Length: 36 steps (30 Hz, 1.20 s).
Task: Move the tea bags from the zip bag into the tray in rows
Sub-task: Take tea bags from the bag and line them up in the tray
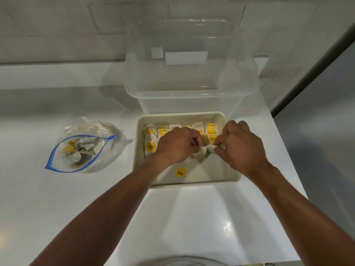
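We hold one tea bag (205, 151) over the middle of the cream tray (231, 120), its long axis running left to right between our hands. The left hand (177, 145) pinches its left end and the right hand (243, 148) its right end, fingers (223, 141) curled in close on the paper. Its string drops toward us to a yellow tag (180, 172) lying on the tray floor, printed "TEA". One row of tea bags (163, 130) stands packed along the far wall, too overlapped to count; a tag at its right end reads "RELAX". To the left on the white bench (57, 204) lies one zip bag (63, 162), its blue-edged mouth open toward us, with more tea bags heaped inside. One clear tub (190, 92) stands just behind the tray.
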Each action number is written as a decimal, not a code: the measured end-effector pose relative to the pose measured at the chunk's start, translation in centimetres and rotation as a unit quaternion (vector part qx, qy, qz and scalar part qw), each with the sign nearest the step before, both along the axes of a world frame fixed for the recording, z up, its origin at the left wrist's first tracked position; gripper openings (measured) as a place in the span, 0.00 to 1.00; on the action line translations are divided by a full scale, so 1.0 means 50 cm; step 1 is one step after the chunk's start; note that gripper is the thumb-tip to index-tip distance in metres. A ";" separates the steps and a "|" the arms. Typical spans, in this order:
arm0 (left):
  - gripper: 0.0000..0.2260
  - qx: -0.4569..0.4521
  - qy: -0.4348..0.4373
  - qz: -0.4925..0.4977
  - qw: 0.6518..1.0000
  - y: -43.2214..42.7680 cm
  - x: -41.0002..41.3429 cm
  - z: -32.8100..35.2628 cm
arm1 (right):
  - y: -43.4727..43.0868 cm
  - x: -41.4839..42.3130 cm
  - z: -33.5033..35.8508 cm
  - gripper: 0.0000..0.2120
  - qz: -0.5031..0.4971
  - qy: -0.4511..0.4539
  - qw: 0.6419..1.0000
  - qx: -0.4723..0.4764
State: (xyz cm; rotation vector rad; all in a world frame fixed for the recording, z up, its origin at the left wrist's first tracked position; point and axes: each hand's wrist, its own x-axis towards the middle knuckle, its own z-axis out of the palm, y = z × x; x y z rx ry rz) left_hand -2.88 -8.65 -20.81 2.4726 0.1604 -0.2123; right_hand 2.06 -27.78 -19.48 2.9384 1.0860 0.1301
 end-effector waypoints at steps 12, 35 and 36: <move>0.05 0.039 0.045 -0.040 0.997 -0.001 0.049 -0.006 | 0.039 0.027 0.009 0.08 0.003 -0.010 0.986 -0.164; 0.26 0.345 0.117 -0.085 0.927 0.004 -0.041 0.003 | 0.084 0.021 -0.016 0.13 -0.076 -0.104 0.977 -0.172; 0.27 0.338 0.127 -0.082 0.929 -0.001 -0.049 -0.003 | 0.085 0.022 -0.015 0.14 -0.081 -0.099 0.976 -0.176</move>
